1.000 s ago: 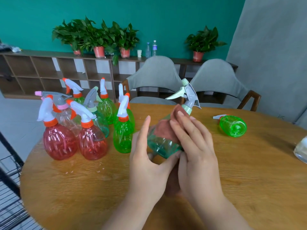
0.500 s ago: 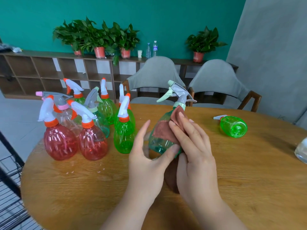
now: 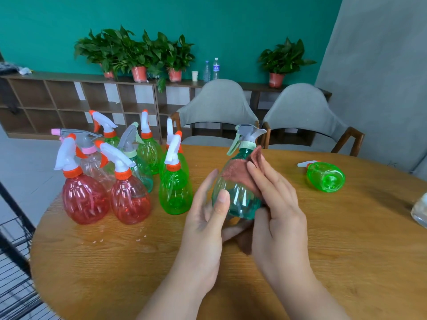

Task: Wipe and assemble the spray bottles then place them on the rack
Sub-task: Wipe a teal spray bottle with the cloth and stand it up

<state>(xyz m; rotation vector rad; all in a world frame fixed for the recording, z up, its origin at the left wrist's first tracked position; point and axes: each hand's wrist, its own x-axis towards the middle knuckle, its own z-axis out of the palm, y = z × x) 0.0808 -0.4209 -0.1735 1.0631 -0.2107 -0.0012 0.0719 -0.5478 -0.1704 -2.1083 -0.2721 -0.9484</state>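
Left hand [image 3: 205,218] cradles the teal spray bottle [image 3: 235,195], thumb on its front. Right hand [image 3: 277,211], fingers straight, presses a brown cloth [image 3: 238,172] to its shoulder. The base is hidden behind both hands. The wire rack [image 3: 13,250] is cut off at far left, standing spray bottles [image 3: 129,199] crowd the left of the table [image 3: 115,262], and a green bottle [image 3: 325,176] lies on its side at right.
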